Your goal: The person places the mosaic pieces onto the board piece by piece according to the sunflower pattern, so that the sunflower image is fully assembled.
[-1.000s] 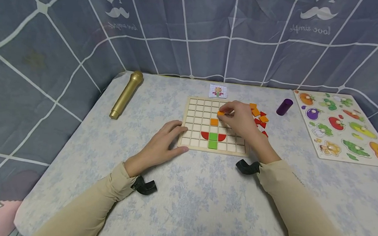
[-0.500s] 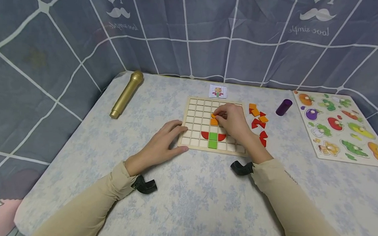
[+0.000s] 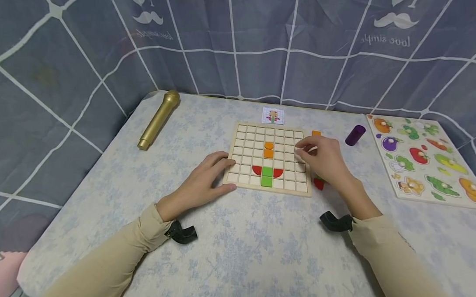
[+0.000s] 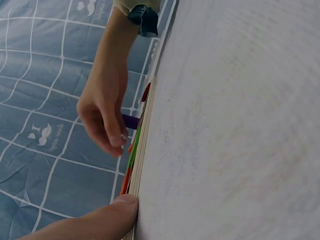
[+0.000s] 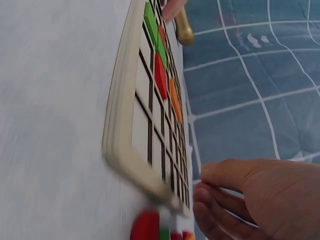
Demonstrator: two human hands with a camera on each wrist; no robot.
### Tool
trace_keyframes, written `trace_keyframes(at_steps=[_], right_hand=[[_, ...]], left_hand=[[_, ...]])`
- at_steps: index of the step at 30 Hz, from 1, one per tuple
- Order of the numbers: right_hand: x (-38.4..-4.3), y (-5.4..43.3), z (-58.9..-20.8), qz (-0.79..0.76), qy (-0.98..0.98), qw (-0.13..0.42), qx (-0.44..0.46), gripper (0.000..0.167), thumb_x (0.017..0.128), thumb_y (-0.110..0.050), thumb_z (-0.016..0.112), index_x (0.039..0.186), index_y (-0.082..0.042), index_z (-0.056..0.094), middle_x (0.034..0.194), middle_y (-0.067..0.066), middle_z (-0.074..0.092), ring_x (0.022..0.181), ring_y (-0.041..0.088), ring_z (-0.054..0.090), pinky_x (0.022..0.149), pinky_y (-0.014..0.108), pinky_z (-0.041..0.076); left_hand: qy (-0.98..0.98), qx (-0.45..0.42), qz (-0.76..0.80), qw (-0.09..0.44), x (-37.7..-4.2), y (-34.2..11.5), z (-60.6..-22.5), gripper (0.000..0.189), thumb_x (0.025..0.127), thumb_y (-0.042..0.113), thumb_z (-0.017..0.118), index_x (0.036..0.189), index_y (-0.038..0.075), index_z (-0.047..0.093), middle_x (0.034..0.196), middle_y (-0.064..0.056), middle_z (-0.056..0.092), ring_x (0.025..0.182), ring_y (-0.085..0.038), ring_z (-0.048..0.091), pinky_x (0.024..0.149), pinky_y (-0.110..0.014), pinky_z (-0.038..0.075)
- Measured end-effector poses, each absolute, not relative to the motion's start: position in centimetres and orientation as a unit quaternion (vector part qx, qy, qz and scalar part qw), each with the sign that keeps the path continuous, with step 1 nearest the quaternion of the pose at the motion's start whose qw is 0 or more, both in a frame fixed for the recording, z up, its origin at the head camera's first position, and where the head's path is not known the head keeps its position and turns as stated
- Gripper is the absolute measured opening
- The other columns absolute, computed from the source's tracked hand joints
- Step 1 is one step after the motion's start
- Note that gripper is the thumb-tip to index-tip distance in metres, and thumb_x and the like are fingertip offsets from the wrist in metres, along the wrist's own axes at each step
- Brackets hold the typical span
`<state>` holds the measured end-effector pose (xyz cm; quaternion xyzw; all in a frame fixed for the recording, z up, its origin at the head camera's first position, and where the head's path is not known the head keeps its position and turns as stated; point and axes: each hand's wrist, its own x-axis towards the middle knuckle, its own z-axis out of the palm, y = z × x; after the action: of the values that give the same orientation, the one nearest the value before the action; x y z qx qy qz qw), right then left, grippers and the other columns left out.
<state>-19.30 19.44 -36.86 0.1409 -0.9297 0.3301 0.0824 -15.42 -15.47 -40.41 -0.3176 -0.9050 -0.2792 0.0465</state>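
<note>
My left hand (image 3: 205, 182) rests against the left edge of a wooden grid board (image 3: 283, 190), fingers and thumb spread around its near-left corner. Two green squares (image 3: 266, 176) lie in the board's grid, with a red quarter-round piece (image 3: 278, 172) on one side and another red piece (image 3: 257, 170) on the other. Farther up sit an orange square (image 3: 268, 153) and, just above it, an orange round piece (image 3: 268, 145). Over the board's right edge hovers my right hand (image 3: 326, 162), fingers loosely bent, with no piece visible between them.
Loose pieces lie right of the board, mostly hidden by my right hand; an orange piece (image 3: 316, 133) shows. A pattern card (image 3: 272, 115) lies behind the board. A gold microphone (image 3: 158, 119), a purple cylinder (image 3: 355, 135) and a vegetable puzzle board (image 3: 430, 161) are around.
My right hand has set the orange round piece in the cell above the orange square, let it go, and moved right towards the loose pieces. My left hand has stayed in place.
</note>
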Motion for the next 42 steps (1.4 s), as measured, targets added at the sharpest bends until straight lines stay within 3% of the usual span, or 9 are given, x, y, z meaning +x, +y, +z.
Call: trace_keyframes(at_steps=[7,14,24,33,37,42], right_hand=[[-16.9,23.1,-36.2,0.298,-0.941,0.077,0.141,0.017,0.096,-0.014,0.079,0.110,-0.004,0.080,0.101,0.013,0.078,0.089,0.028,0.073,0.082,0.048,0.060],[-14.6,25.6,-36.1,0.274,-0.948,0.050,0.152,0.022,0.091,-0.015,0.084,0.111,-0.007,0.081,0.098,0.006,0.079,0.089,0.027,0.075,0.077,0.028,0.058],[-13.2,26.9,-37.2,0.268,-0.945,0.054,0.178,0.027,0.084,-0.009,0.089,0.111,-0.008,0.081,0.102,0.005,0.079,0.090,0.024,0.072,0.077,0.023,0.059],[-13.6,25.5,-37.3,0.287,-0.934,0.103,0.186,0.025,0.083,-0.005,0.088,0.107,-0.009,0.081,0.095,0.002,0.077,0.083,0.018,0.070,0.075,0.007,0.052],[-14.6,23.3,-36.9,0.308,-0.928,0.094,0.185,0.024,0.086,-0.008,0.086,0.110,-0.009,0.081,0.096,0.004,0.075,0.083,0.018,0.068,0.073,0.015,0.056],[-16.1,20.0,-36.7,0.334,-0.924,0.065,0.175,0.023,0.089,-0.008,0.083,0.111,-0.005,0.080,0.099,0.009,0.076,0.086,0.022,0.068,0.077,0.036,0.063]], left_hand=[[-0.903,-0.324,-0.279,0.050,-15.4,-15.5,-40.4,0.061,0.096,0.037,0.080,0.144,0.005,0.059,0.154,-0.019,0.049,0.145,-0.034,0.045,0.116,-0.052,0.044],[-0.902,-0.326,-0.279,0.053,-15.4,-15.5,-40.3,0.061,0.096,0.037,0.080,0.144,0.005,0.059,0.153,-0.019,0.049,0.144,-0.034,0.046,0.116,-0.052,0.044],[-0.905,-0.323,-0.273,0.054,-15.4,-15.6,-40.3,0.062,0.096,0.037,0.080,0.144,0.005,0.059,0.153,-0.019,0.050,0.144,-0.034,0.046,0.116,-0.052,0.044],[-0.903,-0.325,-0.275,0.054,-15.4,-15.5,-40.4,0.061,0.096,0.037,0.080,0.144,0.006,0.059,0.153,-0.019,0.049,0.144,-0.033,0.046,0.116,-0.052,0.044],[-0.903,-0.326,-0.274,0.058,-15.5,-15.5,-40.5,0.062,0.095,0.037,0.080,0.144,0.005,0.059,0.153,-0.019,0.049,0.144,-0.033,0.046,0.116,-0.052,0.044],[-0.904,-0.325,-0.274,0.055,-15.4,-15.5,-40.4,0.061,0.096,0.037,0.080,0.144,0.006,0.059,0.153,-0.019,0.049,0.144,-0.033,0.046,0.116,-0.052,0.045]])
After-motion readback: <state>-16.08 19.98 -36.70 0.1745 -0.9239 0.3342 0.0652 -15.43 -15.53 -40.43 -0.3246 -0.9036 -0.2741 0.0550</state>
